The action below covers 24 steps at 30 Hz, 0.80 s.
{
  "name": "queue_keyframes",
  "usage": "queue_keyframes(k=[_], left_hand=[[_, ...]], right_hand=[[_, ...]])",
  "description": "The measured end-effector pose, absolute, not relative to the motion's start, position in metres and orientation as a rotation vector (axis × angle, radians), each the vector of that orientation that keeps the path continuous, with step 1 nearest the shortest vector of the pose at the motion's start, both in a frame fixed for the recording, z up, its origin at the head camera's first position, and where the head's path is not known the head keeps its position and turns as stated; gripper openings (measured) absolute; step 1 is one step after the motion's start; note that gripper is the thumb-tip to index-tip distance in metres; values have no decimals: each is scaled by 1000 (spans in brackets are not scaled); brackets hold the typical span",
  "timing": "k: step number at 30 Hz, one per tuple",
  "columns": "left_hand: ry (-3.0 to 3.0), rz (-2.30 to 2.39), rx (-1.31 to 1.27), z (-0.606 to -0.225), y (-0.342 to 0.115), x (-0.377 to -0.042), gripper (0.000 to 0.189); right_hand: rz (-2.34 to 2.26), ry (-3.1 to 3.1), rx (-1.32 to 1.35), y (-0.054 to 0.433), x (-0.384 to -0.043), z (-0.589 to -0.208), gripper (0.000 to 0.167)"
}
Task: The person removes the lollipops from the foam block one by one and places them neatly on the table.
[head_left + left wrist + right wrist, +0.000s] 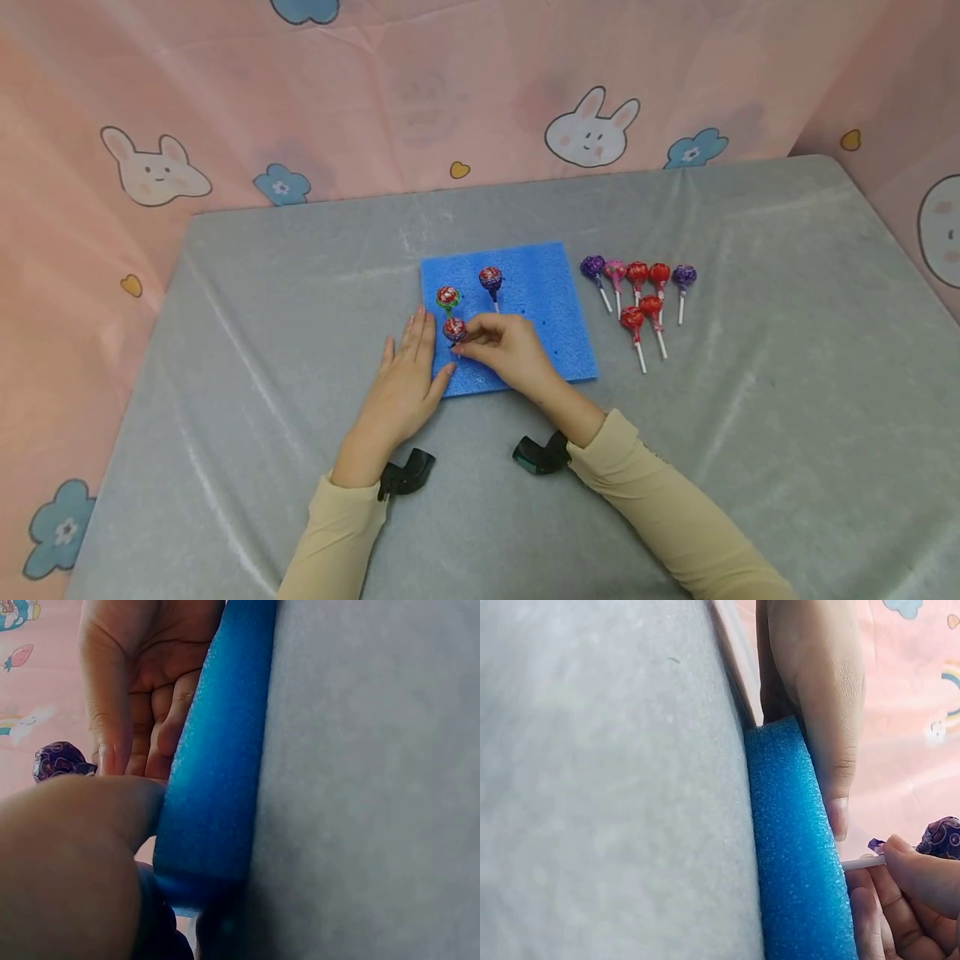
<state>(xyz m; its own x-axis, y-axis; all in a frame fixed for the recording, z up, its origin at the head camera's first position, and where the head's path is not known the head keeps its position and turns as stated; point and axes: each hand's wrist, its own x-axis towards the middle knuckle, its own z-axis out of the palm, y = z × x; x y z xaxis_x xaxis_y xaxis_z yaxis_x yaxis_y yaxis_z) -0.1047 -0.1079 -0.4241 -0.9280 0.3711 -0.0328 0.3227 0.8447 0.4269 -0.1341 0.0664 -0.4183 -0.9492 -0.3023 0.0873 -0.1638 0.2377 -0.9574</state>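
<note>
A blue foam board (pixel 525 350) lies on the table. My right hand (pixel 513 350) pinches a purple-wrapped lollipop (pixel 454 328) between thumb and fingers, just below its ball. In the right wrist view, the white stick (pixel 862 862) of this lollipop meets the face of the foam, with the ball (pixel 939 838) pointing away from it. My left hand (pixel 397 387) rests along the board's left edge, fingers straight and thumb spread over the near-left corner. Behind the pinched lollipop stands a green-wrapped lollipop (pixel 447 297), and another purple lollipop (pixel 491 279) stands upright farther back in the board.
Right of the board, several lollipops lie on the grey cloth: purple (pixel 592 267), pink (pixel 615 271), red (pixel 632 318), and another purple one (pixel 684 277). Small holes (pixel 522 312) dot the foam. A pink curtain (pixel 450 100) with rabbits hangs behind the table.
</note>
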Motion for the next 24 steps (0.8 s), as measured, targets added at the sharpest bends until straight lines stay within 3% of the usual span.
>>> queue_keyframes(k=[24], left_hand=[[2884,629,527,-425,-108,-105,68]], right_hand=[[-1950,2250,-315,79,-139,-405,8]])
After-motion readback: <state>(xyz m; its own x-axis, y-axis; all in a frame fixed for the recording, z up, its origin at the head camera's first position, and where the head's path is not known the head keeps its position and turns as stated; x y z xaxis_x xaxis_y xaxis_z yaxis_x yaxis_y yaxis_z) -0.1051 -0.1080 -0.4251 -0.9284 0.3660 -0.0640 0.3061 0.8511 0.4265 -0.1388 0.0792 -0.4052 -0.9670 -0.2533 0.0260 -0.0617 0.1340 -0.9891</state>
